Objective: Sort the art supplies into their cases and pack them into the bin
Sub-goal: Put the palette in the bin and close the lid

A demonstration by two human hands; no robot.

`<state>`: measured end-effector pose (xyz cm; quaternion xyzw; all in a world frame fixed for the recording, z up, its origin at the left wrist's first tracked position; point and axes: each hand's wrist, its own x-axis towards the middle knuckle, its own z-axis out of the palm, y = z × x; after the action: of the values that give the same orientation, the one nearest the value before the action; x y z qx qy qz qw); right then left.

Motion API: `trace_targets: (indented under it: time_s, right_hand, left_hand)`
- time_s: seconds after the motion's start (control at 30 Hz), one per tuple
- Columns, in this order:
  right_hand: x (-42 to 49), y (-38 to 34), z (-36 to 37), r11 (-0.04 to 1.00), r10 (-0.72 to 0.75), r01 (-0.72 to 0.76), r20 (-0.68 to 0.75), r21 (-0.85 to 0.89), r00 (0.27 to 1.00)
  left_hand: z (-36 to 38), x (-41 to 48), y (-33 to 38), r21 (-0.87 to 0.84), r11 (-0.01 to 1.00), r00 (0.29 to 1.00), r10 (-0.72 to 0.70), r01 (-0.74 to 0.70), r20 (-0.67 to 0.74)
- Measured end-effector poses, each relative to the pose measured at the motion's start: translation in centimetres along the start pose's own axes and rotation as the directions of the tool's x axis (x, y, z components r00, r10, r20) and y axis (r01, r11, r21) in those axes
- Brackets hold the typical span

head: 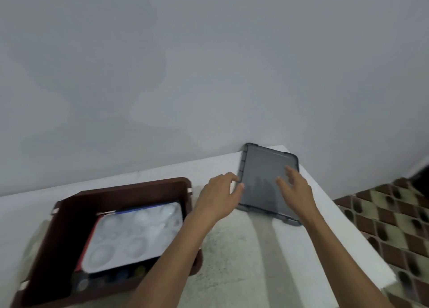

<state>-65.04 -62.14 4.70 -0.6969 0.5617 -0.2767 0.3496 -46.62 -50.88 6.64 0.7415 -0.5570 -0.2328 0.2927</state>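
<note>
I see a smoky grey, see-through case [267, 180] on the white worktop [232, 249]. The bin [130, 187] is dark brown, holding a white paint tray [134, 235] edged in red and blue. The wall [209, 63] is plain pale grey; the floor [394, 219] has a brown-and-cream diamond pattern.

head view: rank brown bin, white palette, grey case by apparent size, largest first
1. brown bin, clearly largest.
2. white palette, lying inside the bin.
3. grey case.
Palette and case look close; the case sits farther from the camera and both hands partly cover it, so that order is unsure.
</note>
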Motion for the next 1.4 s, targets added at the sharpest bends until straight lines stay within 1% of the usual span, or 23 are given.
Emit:
trace_targets:
  time_s: [0.07, 0.13, 0.2, 0.23, 0.33, 0.43, 0.5, 0.57, 0.63, 0.67, 0.7, 0.77, 0.8, 0.87, 0.93, 0.97, 1.0, 1.03, 1.13, 1.23, 1.33, 1.4]
  right_hand:
    - [1.3, 1.7, -1.7, 0.993, 0.103, -0.103, 0.011, -0.049, 0.995]
    - [2.0, 3.1, -2.9, 0.980, 0.189, -0.188, 0.015, -0.064, 0.982]
    - [2.2, 4.5, -3.3, 0.962, 0.265, -0.260, 0.051, -0.080, 0.963]
    - [2.3, 5.2, -3.2, 0.953, 0.297, -0.290, 0.074, -0.087, 0.952]
    - [2.1, 6.2, -2.8, 0.942, 0.334, -0.327, 0.111, -0.079, 0.936]
    - [2.0, 6.8, -2.4, 0.935, 0.355, -0.353, 0.062, -0.039, 0.933]
    - [2.2, 7.2, -2.5, 0.912, 0.410, -0.410, 0.020, -0.007, 0.912]
    - [2.6, 7.4, -2.4, 0.856, 0.492, -0.493, 0.048, 0.155, 0.869]
    - [2.5, 6.4, -2.6, 0.770, 0.534, -0.542, 0.126, 0.336, 0.836]
    - [2.4, 5.9, -2.6, 0.736, 0.533, -0.545, 0.153, 0.400, 0.832]
    - [2.2, 5.5, -2.5, 0.704, 0.519, -0.533, 0.173, 0.469, 0.837]
    - [1.6, 3.8, -2.1, 0.616, 0.468, -0.498, 0.226, 0.611, 0.855]
    - [1.2, 2.7, -2.0, 0.573, 0.439, -0.474, 0.238, 0.668, 0.867]
    - [0.5, 0.7, -1.6, 0.499, 0.380, -0.425, 0.249, 0.755, 0.891]
    - [-0.3, -1.4, -1.3, 0.448, 0.302, -0.384, 0.267, 0.808, 0.915]
    - [-0.8, -2.4, -1.2, 0.428, 0.257, -0.370, 0.282, 0.824, 0.924]
    - [-1.2, -3.5, -0.8, 0.418, 0.210, -0.364, 0.301, 0.832, 0.930]
    - [-1.6, -4.6, -0.5, 0.401, 0.166, -0.362, 0.322, 0.842, 0.932]
    - [-2.8, -7.3, 0.5, 0.397, 0.077, -0.360, 0.361, 0.844, 0.930]
    - [-3.3, -9.4, 1.2, 0.368, 0.024, -0.351, 0.369, 0.861, 0.929]
    - [-3.4, -10.9, 1.2, 0.301, 0.070, -0.340, 0.335, 0.891, 0.940]
    - [-3.4, -11.6, 1.1, 0.282, 0.097, -0.329, 0.315, 0.901, 0.944]
  left_hand:
    - [2.7, 2.1, 1.2, 0.102, 0.990, 0.987, -0.109, 0.096, 0.122]
    - [5.3, 3.9, 1.7, 0.202, 0.960, 0.951, -0.234, 0.193, 0.204]
    - [7.2, 4.9, 1.5, 0.280, 0.919, 0.911, -0.344, 0.277, 0.229]
    - [7.9, 5.1, 1.2, 0.306, 0.903, 0.897, -0.377, 0.301, 0.232]
    - [9.4, 5.5, 0.5, 0.333, 0.889, 0.889, -0.398, 0.313, 0.227]
    - [9.4, 5.6, 0.2, 0.247, 0.908, 0.897, -0.392, 0.340, 0.205]
    - [8.4, 5.7, 0.2, 0.160, 0.909, 0.900, -0.408, 0.385, 0.155]
    - [7.0, 5.9, 0.1, 0.052, 0.911, 0.909, -0.412, 0.409, 0.063]
    - [5.5, 6.2, 0.0, -0.133, 0.911, 0.918, -0.396, 0.390, -0.021]
    - [4.7, 6.2, 0.0, -0.273, 0.890, 0.918, -0.393, 0.365, -0.055]
    - [3.9, 6.1, 0.2, -0.429, 0.837, 0.910, -0.408, 0.339, -0.076]
    - [2.0, 5.4, 0.7, -0.696, 0.668, 0.889, -0.449, 0.264, -0.094]
    - [1.1, 5.0, 0.9, -0.779, 0.588, 0.879, -0.465, 0.216, -0.107]
    - [-0.8, 4.1, 0.9, -0.890, 0.444, 0.859, -0.491, 0.102, -0.147]
    - [-2.6, 3.0, 0.7, -0.956, 0.293, 0.844, -0.512, -0.003, -0.160]
    - [-3.3, 2.4, 0.6, -0.970, 0.239, 0.849, -0.504, -0.038, -0.157]
    - [-4.1, 1.7, 0.4, -0.977, 0.206, 0.859, -0.488, -0.061, -0.157]
    - [-4.8, 1.0, 0.2, -0.978, 0.196, 0.871, -0.466, -0.070, -0.156]
    - [-6.9, -1.0, -0.5, -0.975, 0.207, 0.892, -0.421, -0.084, -0.166]
    - [-9.9, -3.0, -2.0, -0.959, 0.268, 0.887, -0.414, -0.096, -0.204]
    - [-13.2, -5.0, -4.3, -0.939, 0.336, 0.872, -0.432, -0.080, -0.229]
    - [-15.2, -6.3, -5.9, -0.942, 0.332, 0.847, -0.484, -0.053, -0.218]
